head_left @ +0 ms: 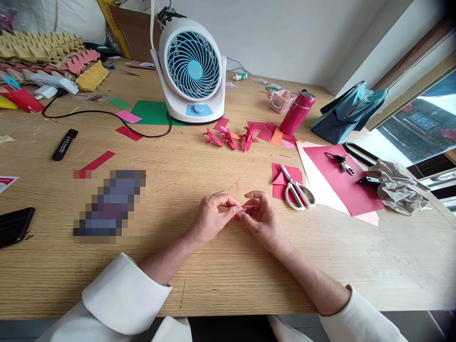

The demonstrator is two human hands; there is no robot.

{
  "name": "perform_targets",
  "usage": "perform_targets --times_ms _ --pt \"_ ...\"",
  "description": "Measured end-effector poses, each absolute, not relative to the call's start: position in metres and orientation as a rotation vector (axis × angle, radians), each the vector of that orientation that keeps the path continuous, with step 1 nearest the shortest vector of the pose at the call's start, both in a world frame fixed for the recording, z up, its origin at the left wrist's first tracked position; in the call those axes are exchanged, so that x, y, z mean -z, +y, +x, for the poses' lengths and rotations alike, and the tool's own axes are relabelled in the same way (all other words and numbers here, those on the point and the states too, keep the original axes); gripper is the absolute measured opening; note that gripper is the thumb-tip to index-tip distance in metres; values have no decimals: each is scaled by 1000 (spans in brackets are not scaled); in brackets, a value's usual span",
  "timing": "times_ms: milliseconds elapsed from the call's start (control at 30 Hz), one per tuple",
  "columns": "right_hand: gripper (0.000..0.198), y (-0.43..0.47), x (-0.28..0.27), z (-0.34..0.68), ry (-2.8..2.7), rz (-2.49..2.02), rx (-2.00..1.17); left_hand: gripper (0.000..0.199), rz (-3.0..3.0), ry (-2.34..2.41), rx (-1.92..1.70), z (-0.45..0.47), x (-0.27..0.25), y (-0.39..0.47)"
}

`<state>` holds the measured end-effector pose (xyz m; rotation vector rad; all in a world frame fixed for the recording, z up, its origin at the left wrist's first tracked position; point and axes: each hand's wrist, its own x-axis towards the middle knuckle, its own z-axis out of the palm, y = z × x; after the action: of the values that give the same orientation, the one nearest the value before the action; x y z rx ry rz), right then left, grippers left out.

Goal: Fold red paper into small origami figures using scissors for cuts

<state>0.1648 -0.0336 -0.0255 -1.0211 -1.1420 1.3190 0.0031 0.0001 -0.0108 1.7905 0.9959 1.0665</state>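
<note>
Between my hands, over the near middle of the table, is a small folded piece of red paper [247, 206], seen nearly edge-on. My left hand [215, 214] pinches its left end between thumb and fingers. My right hand [264, 222] has its thumb and fingers closed about the right end, with the upper fingers curled above it. The paper's lower part is mostly hidden by my fingers. Right of my hands lie white-handled scissors [298, 191] on red paper squares [276, 190]. Beyond my hands stand several folded red paper figures [230, 137].
A white and blue fan [194, 71] stands at the back, its black cord [103, 124] running left. A red bottle [298, 113] and teal bag [351, 114] are at back right. Red sheets [342, 185] with keys lie right. A marker [64, 145] and phone [16, 227] lie left.
</note>
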Motion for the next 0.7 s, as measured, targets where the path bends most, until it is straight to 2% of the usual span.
perform_targets --times_ms 533,700 --pt "29 -33 28 165 -1189 -1050 -1321 18 1762 1014 -1074 5 8 -1" --pt "32 -29 28 167 -1078 -1001 -1388 36 1564 974 -981 2 2 0"
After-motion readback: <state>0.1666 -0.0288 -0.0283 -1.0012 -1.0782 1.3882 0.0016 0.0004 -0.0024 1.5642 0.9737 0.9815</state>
